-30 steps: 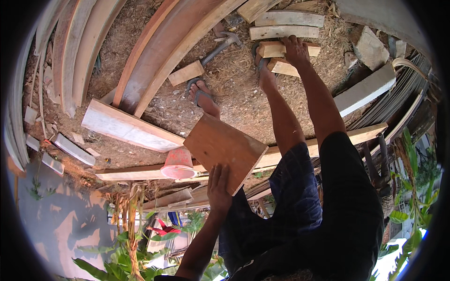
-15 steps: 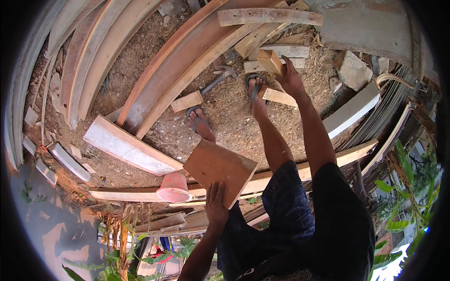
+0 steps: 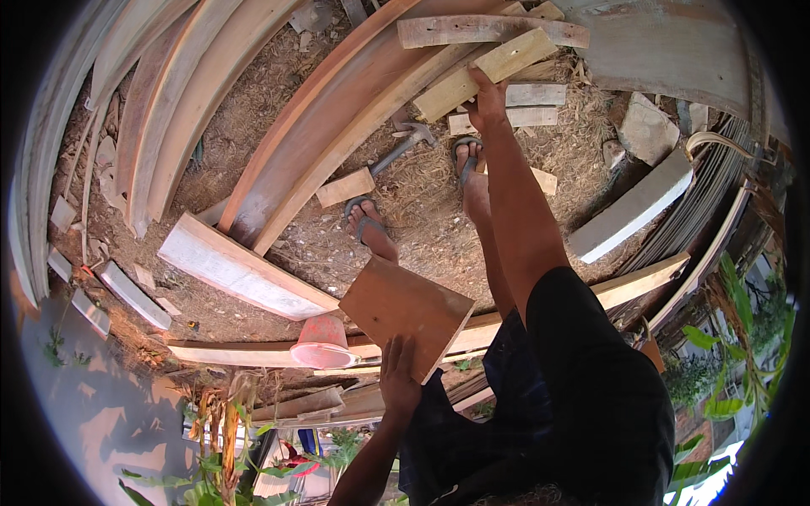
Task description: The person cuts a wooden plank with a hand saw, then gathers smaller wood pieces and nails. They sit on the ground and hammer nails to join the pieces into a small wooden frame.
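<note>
My left hand (image 3: 400, 373) lies over the near edge of a brown wooden board (image 3: 405, 316), fingers stretched along its face and thumb hidden; the board tilts above my lap. Out ahead, my right hand (image 3: 488, 103) grips a short pale wood plank (image 3: 498, 72) by its near edge. Small dark holes dot the plank's broad face. Two short wood pieces (image 3: 536, 95) lie on the ground beside that hand. A claw hammer (image 3: 403, 148) rests between my feet and the long timbers, its handle end by a small wood block (image 3: 346, 186).
Long timber forms (image 3: 316, 139) stretch away at centre left, with more boards (image 3: 177, 101) further left. A red bucket (image 3: 322, 341) stands left of the brown board. A long beam (image 3: 641, 280) crosses in front of me. Stone chunks (image 3: 648, 128) and a white-faced block (image 3: 633, 207) lie right.
My right hand has moved up and left with the plank, turning it from nearly end-on to show its broad face. My left hand stays on the brown board.
</note>
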{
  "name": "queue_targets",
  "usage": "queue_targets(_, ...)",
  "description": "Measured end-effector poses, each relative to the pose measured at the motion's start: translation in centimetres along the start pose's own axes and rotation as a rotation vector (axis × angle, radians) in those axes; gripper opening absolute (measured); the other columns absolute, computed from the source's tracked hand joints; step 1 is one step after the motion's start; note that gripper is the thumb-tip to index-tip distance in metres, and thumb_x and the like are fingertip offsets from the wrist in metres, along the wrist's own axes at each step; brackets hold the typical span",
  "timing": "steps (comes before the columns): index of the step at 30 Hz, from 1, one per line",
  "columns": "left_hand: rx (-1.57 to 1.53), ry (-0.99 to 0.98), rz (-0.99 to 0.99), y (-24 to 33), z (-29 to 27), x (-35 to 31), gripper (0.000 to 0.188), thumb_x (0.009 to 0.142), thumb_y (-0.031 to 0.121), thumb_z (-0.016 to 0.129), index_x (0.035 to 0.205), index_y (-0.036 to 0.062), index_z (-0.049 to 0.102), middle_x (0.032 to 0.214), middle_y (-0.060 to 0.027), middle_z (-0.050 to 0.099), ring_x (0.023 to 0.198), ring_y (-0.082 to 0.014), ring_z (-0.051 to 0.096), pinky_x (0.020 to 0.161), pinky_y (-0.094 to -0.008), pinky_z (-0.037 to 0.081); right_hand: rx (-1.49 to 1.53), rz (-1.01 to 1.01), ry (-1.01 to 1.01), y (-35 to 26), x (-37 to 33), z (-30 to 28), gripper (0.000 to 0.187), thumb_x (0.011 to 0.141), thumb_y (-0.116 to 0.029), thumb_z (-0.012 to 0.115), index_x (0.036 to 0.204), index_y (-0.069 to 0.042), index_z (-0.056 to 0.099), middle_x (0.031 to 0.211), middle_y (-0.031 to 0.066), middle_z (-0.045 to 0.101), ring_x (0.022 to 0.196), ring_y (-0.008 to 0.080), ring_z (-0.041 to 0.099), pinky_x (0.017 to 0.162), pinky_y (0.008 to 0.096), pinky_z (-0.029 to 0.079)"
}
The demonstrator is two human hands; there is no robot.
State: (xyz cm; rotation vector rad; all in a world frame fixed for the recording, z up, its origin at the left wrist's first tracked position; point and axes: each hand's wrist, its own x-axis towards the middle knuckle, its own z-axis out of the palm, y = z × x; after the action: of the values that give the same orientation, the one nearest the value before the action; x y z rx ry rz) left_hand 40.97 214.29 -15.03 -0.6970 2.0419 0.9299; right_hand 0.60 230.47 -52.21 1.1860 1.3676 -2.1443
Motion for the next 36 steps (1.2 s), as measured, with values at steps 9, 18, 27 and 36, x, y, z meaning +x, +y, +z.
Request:
queue_targets(9, 0.026, 0.011, 0.004, 0.9, -0.8, 0.3, 0.058, 0.085, 0.0, 0.055, 0.142, 0.0108, 0.056, 0.149, -0.0197, 0.049, 0.141, -0.0422, 0.041, 0.115, -0.0491, 0.037, 0.065, -0.017, -0.022, -0.1, -2.5, 0.7, 0.08, 0.084, -0.014, 0.076, 0.149, -0.018, 0.029, 0.13, 0.0089, 0.055, 0.124, 0.0287, 0.053, 0.102, 0.0491, 0.045)
queue_targets(18, 0.095, 0.073, 0.116, 0.2, -2.2, 0.1, 0.053, 0.089, 0.003, 0.055, 0.141, 0.0091, 0.055, 0.146, -0.0211, 0.051, 0.138, -0.0423, 0.045, 0.113, -0.049, 0.039, 0.175, 0.228, -0.241, -9.7, -19.1, -11.0, 0.062, 0.092, -0.043, 0.064, 0.139, -0.005, 0.052, 0.124, 0.014, 0.066, 0.111, 0.0301, 0.066, 0.1, 0.0435, 0.053)
queue_targets(27, -0.089, 0.284, 0.134, 3.7, -5.7, -1.8, 0.054, 0.088, -0.002, 0.053, 0.141, 0.0073, 0.055, 0.145, -0.0234, 0.051, 0.137, -0.0418, 0.045, 0.113, -0.0476, 0.038, 0.28, 0.244, -0.135, -13.8, -33.7, -11.5, 0.049, 0.094, -0.042, 0.065, 0.126, -0.006, 0.06, 0.11, 0.008, 0.07, 0.099, 0.0224, 0.069, 0.09, 0.0373, 0.057)
queue_targets(36, -0.14, 0.387, 0.168, 6.9, -11.7, -5.5, 0.055, 0.085, -0.002, 0.056, 0.138, 0.0109, 0.058, 0.14, -0.0217, 0.056, 0.132, -0.0406, 0.051, 0.111, -0.0456, 0.041, 0.334, 0.24, -0.348, -24.1, -40.6, -10.4, 0.052, 0.095, -0.047, 0.057, 0.125, -0.004, 0.063, 0.111, 0.0121, 0.071, 0.095, 0.0258, 0.07, 0.086, 0.0403, 0.058)
